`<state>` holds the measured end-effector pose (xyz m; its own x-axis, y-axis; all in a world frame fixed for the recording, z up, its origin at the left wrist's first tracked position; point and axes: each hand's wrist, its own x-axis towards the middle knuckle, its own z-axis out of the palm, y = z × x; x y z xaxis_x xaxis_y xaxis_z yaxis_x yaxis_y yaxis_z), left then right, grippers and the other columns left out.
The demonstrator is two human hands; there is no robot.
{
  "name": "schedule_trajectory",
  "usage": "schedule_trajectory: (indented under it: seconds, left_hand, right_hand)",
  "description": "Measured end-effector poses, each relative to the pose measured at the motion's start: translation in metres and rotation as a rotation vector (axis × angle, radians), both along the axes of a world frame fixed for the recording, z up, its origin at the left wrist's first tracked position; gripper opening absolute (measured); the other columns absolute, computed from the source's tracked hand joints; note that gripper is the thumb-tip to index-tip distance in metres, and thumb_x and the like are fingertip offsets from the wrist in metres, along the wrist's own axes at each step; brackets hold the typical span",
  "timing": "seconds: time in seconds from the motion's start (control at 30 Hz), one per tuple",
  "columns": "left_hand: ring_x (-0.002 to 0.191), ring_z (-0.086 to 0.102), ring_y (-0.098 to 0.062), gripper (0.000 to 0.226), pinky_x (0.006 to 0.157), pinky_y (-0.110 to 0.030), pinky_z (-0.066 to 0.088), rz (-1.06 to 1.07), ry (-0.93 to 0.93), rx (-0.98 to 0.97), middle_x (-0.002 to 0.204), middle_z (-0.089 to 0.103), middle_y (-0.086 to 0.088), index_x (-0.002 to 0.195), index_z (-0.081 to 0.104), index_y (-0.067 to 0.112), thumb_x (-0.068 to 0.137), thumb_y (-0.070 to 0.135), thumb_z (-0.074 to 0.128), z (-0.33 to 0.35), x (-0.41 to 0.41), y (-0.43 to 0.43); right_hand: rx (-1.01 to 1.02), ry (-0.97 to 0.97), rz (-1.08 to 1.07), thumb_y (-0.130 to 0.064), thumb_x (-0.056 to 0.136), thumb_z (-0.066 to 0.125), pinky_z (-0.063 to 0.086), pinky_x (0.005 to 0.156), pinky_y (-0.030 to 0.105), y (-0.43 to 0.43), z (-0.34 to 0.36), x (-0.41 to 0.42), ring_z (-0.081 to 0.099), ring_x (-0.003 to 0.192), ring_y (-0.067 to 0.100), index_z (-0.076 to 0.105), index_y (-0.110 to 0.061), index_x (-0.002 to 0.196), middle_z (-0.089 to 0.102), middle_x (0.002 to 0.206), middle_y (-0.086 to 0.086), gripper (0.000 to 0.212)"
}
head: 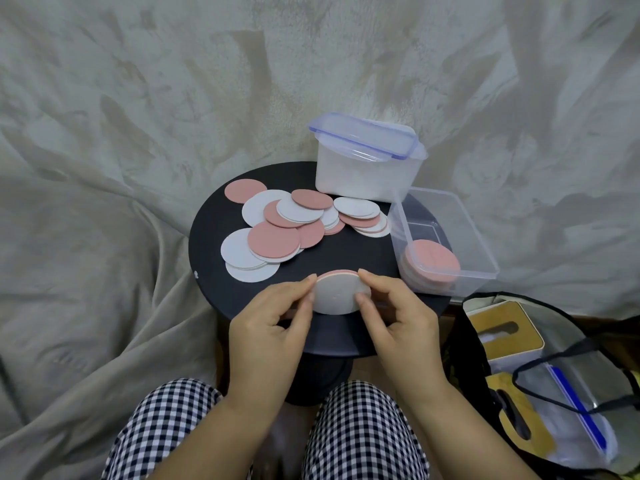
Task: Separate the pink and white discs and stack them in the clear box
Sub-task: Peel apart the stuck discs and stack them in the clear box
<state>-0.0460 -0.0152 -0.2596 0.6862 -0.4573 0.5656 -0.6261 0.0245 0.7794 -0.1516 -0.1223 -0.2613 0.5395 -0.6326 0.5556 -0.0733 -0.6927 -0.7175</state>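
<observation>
Over the near part of the round black table (346, 251) I hold a disc pair (337, 294), white face toward me with a pink edge behind its top. My left hand (270, 320) pinches its left rim and my right hand (394, 317) pinches its right rim. Several loose pink and white discs (277, 237) lie overlapping across the table's far left and middle. The clear box (450, 216) stands open at the table's right edge, with a stack of pink discs (433, 259) in its near end.
A lidded plastic container (367, 161) with white contents stands at the back of the table, touching the clear box. A transparent bag (554, 382) with wooden items sits on the floor at right. Wrinkled grey cloth (104, 168) surrounds the table. My checked trousers (346, 441) are below.
</observation>
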Motion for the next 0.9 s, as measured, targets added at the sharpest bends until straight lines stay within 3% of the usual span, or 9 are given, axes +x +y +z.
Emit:
schedule_trajectory:
  seconds: [0.2, 0.27, 0.37, 0.47, 0.63, 0.77, 0.9]
  left_hand:
    - [0.094, 0.059, 0.005, 0.022, 0.075, -0.005, 0.043, -0.060, 0.023, 0.003, 0.100, 0.064, 0.022, 0.101, 0.067, 0.025, 0.086, 0.013, 0.056, 0.010, 0.000, -0.009]
    - [0.094, 0.059, 0.002, 0.021, 0.075, -0.007, 0.045, -0.092, 0.020, 0.003, 0.101, 0.063, 0.019, 0.103, 0.066, 0.024, 0.087, 0.015, 0.055, 0.014, -0.001, -0.016]
    - [0.095, 0.056, 0.004, 0.017, 0.073, -0.006, 0.043, -0.192, -0.033, 0.043, 0.102, 0.060, 0.014, 0.100, 0.064, 0.021, 0.087, 0.024, 0.054, 0.017, -0.004, -0.035]
    - [0.100, 0.052, 0.002, 0.028, 0.075, -0.015, 0.048, -0.326, -0.098, 0.135, 0.105, 0.054, 0.014, 0.102, 0.064, 0.020, 0.082, 0.036, 0.051, 0.019, -0.007, -0.062]
    - [0.104, 0.049, -0.001, 0.034, 0.083, -0.021, 0.047, -0.431, -0.215, 0.180, 0.111, 0.050, 0.010, 0.103, 0.064, 0.017, 0.080, 0.040, 0.052, 0.013, -0.016, -0.099]
    - [0.099, 0.051, 0.000, 0.028, 0.081, -0.021, 0.047, -0.413, -0.223, 0.127, 0.107, 0.053, 0.011, 0.094, 0.067, 0.016, 0.081, 0.037, 0.054, 0.008, -0.018, -0.107]
    - [0.097, 0.053, 0.003, 0.023, 0.076, -0.018, 0.049, -0.420, -0.210, 0.108, 0.106, 0.051, 0.018, 0.093, 0.068, 0.020, 0.081, 0.036, 0.055, 0.007, -0.017, -0.107]
  right_hand:
    - [0.073, 0.029, 0.025, -0.007, 0.084, 0.065, 0.044, 0.077, 0.004, -0.005, 0.024, -0.010, 0.058, 0.095, -0.009, 0.057, -0.040, 0.106, 0.061, 0.096, -0.034, 0.040]
    - [0.151, 0.009, 0.042, -0.008, 0.084, 0.064, 0.048, 0.077, 0.008, -0.016, 0.038, -0.019, 0.060, 0.093, -0.005, 0.057, -0.042, 0.103, 0.063, 0.099, -0.031, 0.040]
    - [0.334, -0.055, 0.032, -0.005, 0.084, 0.062, 0.054, 0.072, 0.018, -0.046, 0.061, -0.037, 0.065, 0.089, 0.003, 0.061, -0.037, 0.098, 0.069, 0.095, -0.020, 0.035]
    - [0.409, -0.037, -0.018, 0.001, 0.085, 0.059, 0.054, 0.062, 0.015, -0.082, 0.085, -0.056, 0.066, 0.078, -0.001, 0.062, -0.028, 0.093, 0.071, 0.080, -0.018, 0.031]
    - [0.472, 0.217, -0.041, -0.001, 0.085, 0.061, 0.056, 0.060, 0.021, -0.135, 0.107, -0.071, 0.068, 0.076, 0.011, 0.064, -0.017, 0.102, 0.072, 0.078, -0.004, 0.023]
    - [0.524, 0.458, 0.056, -0.001, 0.084, 0.062, 0.058, 0.063, 0.025, -0.150, 0.113, -0.062, 0.068, 0.077, 0.014, 0.063, -0.016, 0.099, 0.071, 0.083, 0.002, 0.021]
    - [0.512, 0.631, 0.112, -0.002, 0.084, 0.062, 0.056, 0.059, 0.021, -0.159, 0.113, -0.044, 0.068, 0.076, 0.014, 0.063, -0.011, 0.100, 0.071, 0.087, 0.007, 0.019]
